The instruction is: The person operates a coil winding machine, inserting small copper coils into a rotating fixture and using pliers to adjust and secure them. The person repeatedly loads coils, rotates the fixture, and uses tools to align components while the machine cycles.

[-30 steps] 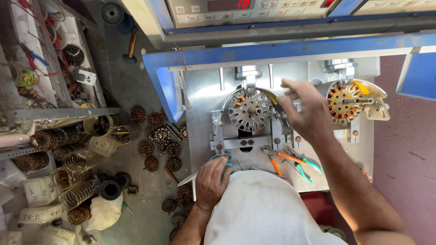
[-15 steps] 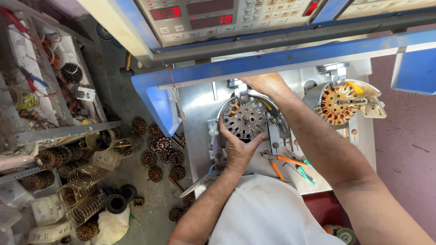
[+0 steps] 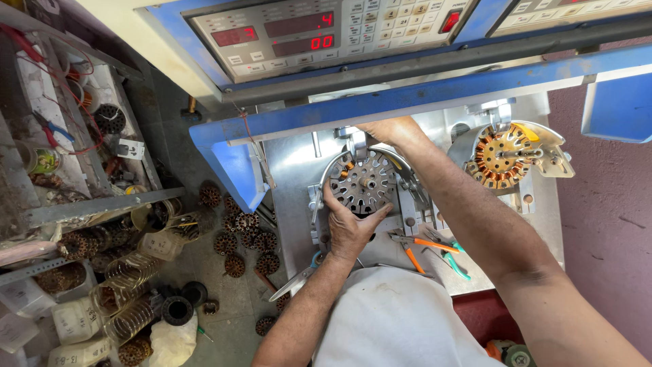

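Far left, a cluttered metal shelf (image 3: pixel 75 197) holds wire and small parts, and on the floor beside it lie scattered wound stator cores (image 3: pixel 238 234), roughly a dozen though some are half hidden, together with several loose wire coils (image 3: pixel 129 299) that overlap too much to count surely. On the steel machine table (image 3: pixel 292 170), the person's left hand (image 3: pixel 350 228) has come up from the near edge, where it rested a second ago, and now cups the lower rim of the bare stator core (image 3: pixel 363 182) sitting in the left winding fixture, fingers spread around the edge with the thumb on its right side. The right hand (image 3: pixel 390 130), which a second ago hovered out between the two fixtures, has swung in to the far side of the same core; its fingers curl over the top bracket, and whether they pinch anything cannot be told. Both hands therefore now bear on one core, which suggests it is being seated or turned in its fixture. Two fixtures stand on the table: this one, and to the right a second carrying one copper-wound stator (image 3: pixel 502 158), untouched. Near the table's front edge lie one pair of scissors (image 3: pixel 299 277), one orange-handled pair of pliers (image 3: pixel 414 248) and one teal-handled pair (image 3: pixel 451 261). Above, one control panel (image 3: pixel 319 30) shows three red readouts.
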